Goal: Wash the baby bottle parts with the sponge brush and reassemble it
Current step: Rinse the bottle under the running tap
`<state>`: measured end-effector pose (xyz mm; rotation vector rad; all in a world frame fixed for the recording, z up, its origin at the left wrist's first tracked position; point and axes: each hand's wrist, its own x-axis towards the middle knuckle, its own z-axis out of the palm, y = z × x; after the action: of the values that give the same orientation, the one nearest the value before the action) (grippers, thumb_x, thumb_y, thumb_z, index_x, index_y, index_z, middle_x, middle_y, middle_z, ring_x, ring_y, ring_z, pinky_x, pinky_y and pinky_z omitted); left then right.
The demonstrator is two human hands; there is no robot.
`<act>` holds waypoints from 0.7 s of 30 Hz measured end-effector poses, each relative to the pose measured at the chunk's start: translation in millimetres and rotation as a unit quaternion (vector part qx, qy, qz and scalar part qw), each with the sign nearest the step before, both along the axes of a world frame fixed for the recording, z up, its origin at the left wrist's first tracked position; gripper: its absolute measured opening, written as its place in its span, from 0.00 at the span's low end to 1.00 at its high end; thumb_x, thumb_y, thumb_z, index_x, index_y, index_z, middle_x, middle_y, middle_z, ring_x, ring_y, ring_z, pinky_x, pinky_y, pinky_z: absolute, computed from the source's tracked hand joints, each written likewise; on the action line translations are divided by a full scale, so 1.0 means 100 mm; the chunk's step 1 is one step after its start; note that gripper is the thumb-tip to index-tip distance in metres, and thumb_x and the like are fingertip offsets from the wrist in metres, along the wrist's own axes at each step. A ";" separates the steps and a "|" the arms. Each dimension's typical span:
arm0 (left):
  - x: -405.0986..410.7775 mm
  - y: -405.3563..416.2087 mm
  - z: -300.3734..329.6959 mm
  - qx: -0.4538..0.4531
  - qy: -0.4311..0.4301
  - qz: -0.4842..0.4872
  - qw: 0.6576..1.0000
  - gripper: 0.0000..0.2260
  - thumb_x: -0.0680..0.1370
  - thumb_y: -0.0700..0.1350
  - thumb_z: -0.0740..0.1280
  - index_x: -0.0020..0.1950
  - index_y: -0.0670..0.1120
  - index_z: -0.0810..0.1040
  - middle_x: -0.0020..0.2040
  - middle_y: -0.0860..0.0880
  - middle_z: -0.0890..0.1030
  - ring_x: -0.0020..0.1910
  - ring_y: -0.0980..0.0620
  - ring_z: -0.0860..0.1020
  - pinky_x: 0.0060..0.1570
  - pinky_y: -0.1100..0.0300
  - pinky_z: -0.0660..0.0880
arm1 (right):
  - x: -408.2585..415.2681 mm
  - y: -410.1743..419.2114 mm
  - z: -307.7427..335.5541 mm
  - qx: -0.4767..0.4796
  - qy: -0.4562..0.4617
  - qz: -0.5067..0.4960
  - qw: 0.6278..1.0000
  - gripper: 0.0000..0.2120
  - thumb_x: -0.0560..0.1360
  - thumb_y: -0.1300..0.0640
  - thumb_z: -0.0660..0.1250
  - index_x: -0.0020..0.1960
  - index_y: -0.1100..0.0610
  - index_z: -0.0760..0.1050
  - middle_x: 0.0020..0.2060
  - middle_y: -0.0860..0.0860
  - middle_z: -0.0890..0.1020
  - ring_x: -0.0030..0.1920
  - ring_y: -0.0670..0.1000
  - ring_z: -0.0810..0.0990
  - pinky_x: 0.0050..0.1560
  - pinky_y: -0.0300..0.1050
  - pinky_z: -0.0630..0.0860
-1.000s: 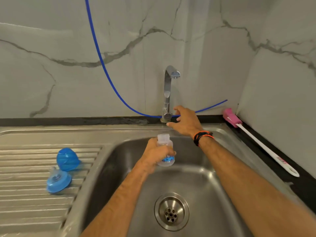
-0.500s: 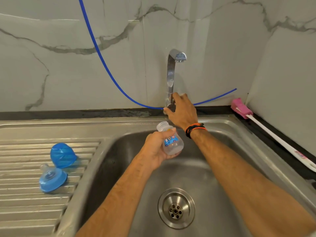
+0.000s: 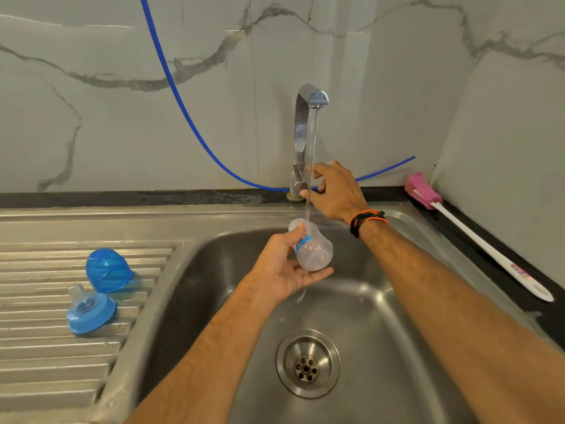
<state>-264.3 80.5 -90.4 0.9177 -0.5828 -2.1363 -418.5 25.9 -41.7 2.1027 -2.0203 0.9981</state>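
both hands are over the steel sink [image 3: 397,377]. left hand [image 3: 286,270] cradles the clear baby bottle [image 3: 313,250] — thumb curled over its upper side, fingers loosely extended under its base — and holds it tilted, neck up toward the tap. right hand [image 3: 334,191] is at the base of the chrome tap [image 3: 302,139], fingers curled round the lever there; a dark and orange band sits on that wrist. a thin stream of water [image 3: 312,154] falls from the spout onto the bottle's neck and drips off below the left palm. on the ribbed draining board [image 3: 46,356] to the left lie the blue cap [image 3: 107,270] and, just beside it, the blue collar with its clear teat [image 3: 90,310]. the sponge brush [image 3: 477,240] — pink head, white handle — lies on the dark counter at the right, well apart from the hands. a blue hose [image 3: 183,108] runs down the marble wall behind the tap.
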 end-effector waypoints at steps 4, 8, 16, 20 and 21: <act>-0.02 0.03 -0.02 0.000 -0.002 -0.022 1.000 0.20 0.76 0.43 0.71 0.66 0.41 0.73 0.62 0.37 0.76 0.56 0.36 0.80 0.49 0.35 0.79 | 0.02 0.00 0.01 0.029 -0.019 0.028 0.999 0.24 0.73 0.47 0.74 0.65 0.56 0.76 0.57 0.56 0.79 0.50 0.52 0.79 0.58 0.51 0.78; 0.01 0.04 -0.06 -0.073 -0.061 -0.043 0.995 0.18 0.75 0.37 0.70 0.64 0.40 0.76 0.57 0.38 0.81 0.54 0.39 0.81 0.50 0.39 0.79 | 0.08 -0.15 0.05 0.019 -0.039 0.014 0.999 0.19 0.74 0.46 0.73 0.59 0.57 0.80 0.51 0.54 0.84 0.46 0.50 0.80 0.53 0.42 0.77; 0.05 -0.01 -0.16 -0.158 -0.101 0.001 0.982 0.23 0.70 0.26 0.71 0.64 0.40 0.77 0.51 0.40 0.83 0.47 0.45 0.82 0.48 0.49 0.81 | 0.16 -0.33 0.16 -0.008 -0.019 -0.053 0.998 0.20 0.76 0.41 0.67 0.43 0.58 0.82 0.31 0.49 0.78 0.32 0.47 0.76 0.43 0.42 0.79; 0.05 -0.06 -0.19 -0.153 -0.113 0.020 0.982 0.27 0.68 0.26 0.73 0.65 0.41 0.76 0.59 0.39 0.81 0.57 0.40 0.80 0.59 0.41 0.77 | 0.19 -0.29 0.15 -0.020 0.020 -0.045 0.999 0.18 0.79 0.45 0.66 0.45 0.61 0.82 0.35 0.54 0.80 0.36 0.50 0.78 0.46 0.42 0.78; 0.04 -0.06 -0.19 -0.151 -0.114 0.021 0.982 0.27 0.68 0.26 0.73 0.64 0.42 0.76 0.59 0.39 0.81 0.58 0.40 0.80 0.60 0.41 0.76 | 0.19 -0.28 0.15 -0.020 0.031 -0.042 0.998 0.18 0.79 0.46 0.65 0.47 0.61 0.82 0.37 0.55 0.82 0.38 0.52 0.79 0.48 0.45 0.79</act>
<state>-260.3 74.6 -109.7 0.9973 -0.9651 -1.8500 -399.5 -2.1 -26.2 1.9860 -2.0220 0.9408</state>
